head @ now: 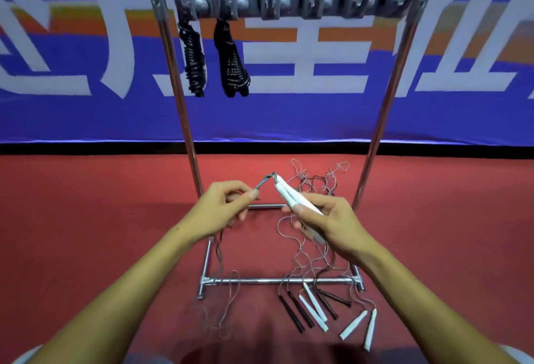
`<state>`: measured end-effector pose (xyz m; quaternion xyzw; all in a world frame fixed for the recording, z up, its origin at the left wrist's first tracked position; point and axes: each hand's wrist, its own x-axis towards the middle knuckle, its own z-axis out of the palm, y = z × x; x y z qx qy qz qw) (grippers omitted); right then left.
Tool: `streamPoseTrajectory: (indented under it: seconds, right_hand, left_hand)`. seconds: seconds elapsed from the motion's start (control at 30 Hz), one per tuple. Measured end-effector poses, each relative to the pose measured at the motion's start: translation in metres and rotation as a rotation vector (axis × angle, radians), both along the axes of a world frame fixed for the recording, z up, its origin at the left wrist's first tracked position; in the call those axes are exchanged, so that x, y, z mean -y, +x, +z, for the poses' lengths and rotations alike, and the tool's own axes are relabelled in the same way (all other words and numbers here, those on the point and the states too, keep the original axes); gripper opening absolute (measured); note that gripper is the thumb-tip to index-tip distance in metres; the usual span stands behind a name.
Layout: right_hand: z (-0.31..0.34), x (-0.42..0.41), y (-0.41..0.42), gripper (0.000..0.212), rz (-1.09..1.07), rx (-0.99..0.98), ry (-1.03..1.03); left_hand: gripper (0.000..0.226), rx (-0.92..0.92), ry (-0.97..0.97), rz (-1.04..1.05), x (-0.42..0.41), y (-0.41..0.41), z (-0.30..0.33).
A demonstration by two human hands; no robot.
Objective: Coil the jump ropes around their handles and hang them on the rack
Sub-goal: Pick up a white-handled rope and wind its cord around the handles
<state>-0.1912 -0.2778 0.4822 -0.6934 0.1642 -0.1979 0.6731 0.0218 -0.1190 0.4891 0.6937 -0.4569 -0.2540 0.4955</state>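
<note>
A person's right hand [326,219] grips a pair of white handles [291,197] side by side, while the left hand [222,207] pinches the thin rope [264,181] where it leaves their tips, apparently at the start of a coil. Two black coiled ropes [213,60] already hang from the leftmost slots of the grey holder [291,2] atop the metal rack [384,103]; the slots to their right look free. Still loose on the red floor [86,219], by the rack's near base bar, lie black handles [297,313] and more white handles [335,316], their cords tangled across the bar, though how many ropes remain is hard to count. Open floor lies left and right of the rack, giving room to lift.
</note>
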Motion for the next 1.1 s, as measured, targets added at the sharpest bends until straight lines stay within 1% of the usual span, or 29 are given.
streamPoseTrajectory:
  seconds: [0.07, 0.17, 0.23, 0.33, 0.4, 0.47, 0.53, 0.6, 0.67, 0.73, 0.77, 0.87, 0.9, 0.93, 1.0, 1.03, 1.1]
  right_hand:
    - [-0.003, 0.008, 0.007, 0.029, 0.033, -0.019, 0.009]
    - [-0.007, 0.019, 0.014, 0.029, 0.091, -0.086, -0.070]
    - [-0.012, 0.023, 0.017, 0.027, 0.135, -0.111, -0.123]
    - [-0.013, 0.037, 0.017, 0.026, 0.095, -0.112, -0.094]
    - [-0.011, 0.047, 0.012, 0.023, 0.071, -0.121, -0.098]
    - [-0.010, 0.053, 0.004, 0.021, 0.045, -0.111, -0.115]
    - [-0.007, 0.060, -0.005, 0.019, -0.045, -0.073, -0.092]
    - [-0.004, 0.064, -0.013, 0.018, -0.125, -0.054, -0.097]
    - [-0.006, 0.067, -0.018, 0.017, -0.226, -0.017, -0.082]
    - [-0.006, 0.069, -0.022, 0.017, -0.341, -0.007, -0.086]
    - [-0.006, 0.070, -0.022, 0.018, -0.362, -0.016, -0.112]
    - [-0.012, 0.072, -0.020, 0.020, -0.328, -0.082, -0.237]
    - [-0.014, 0.071, -0.018, 0.025, -0.322, -0.107, -0.277]
    - [-0.018, 0.070, -0.015, 0.035, -0.317, -0.127, -0.308]
    - [-0.025, 0.066, -0.007, 0.059, -0.282, -0.175, -0.387]
    - [-0.027, 0.064, -0.002, 0.065, -0.256, -0.210, -0.471]
    - [-0.031, 0.055, 0.010, 0.065, -0.192, -0.257, -0.666]
  left_hand:
    - [0.016, -0.025, 0.028, -0.003, 0.006, 0.009, -0.004]
    - [0.028, -0.095, 0.064, -0.043, 0.014, 0.020, -0.015]
    - [0.029, -0.144, 0.037, -0.088, 0.024, 0.020, -0.020]
    - [0.014, -0.110, -0.037, -0.046, 0.039, 0.023, -0.023]
    - [0.020, -0.062, -0.048, -0.002, 0.040, 0.031, -0.025]
    - [0.027, 0.027, 0.040, -0.041, 0.034, 0.037, -0.027]
    - [0.035, 0.095, 0.201, -0.126, 0.026, 0.036, -0.028]
    - [0.036, 0.078, 0.338, -0.185, 0.015, 0.039, -0.028]
    - [0.030, 0.039, 0.377, -0.206, 0.005, 0.045, -0.029]
    - [0.026, 0.004, 0.337, -0.169, -0.003, 0.050, -0.027]
    - [0.026, -0.008, 0.294, -0.127, -0.005, 0.052, -0.026]
    - [0.027, -0.022, 0.172, 0.049, -0.002, 0.047, -0.023]
    - [0.028, 0.004, 0.154, 0.099, 0.001, 0.045, -0.022]
    - [0.027, 0.056, 0.151, 0.133, 0.004, 0.043, -0.021]
    - [0.026, 0.222, 0.195, 0.155, 0.010, 0.039, -0.021]
    - [0.027, 0.318, 0.252, 0.156, 0.014, 0.036, -0.019]
    - [0.030, 0.472, 0.377, 0.134, 0.021, 0.026, -0.014]
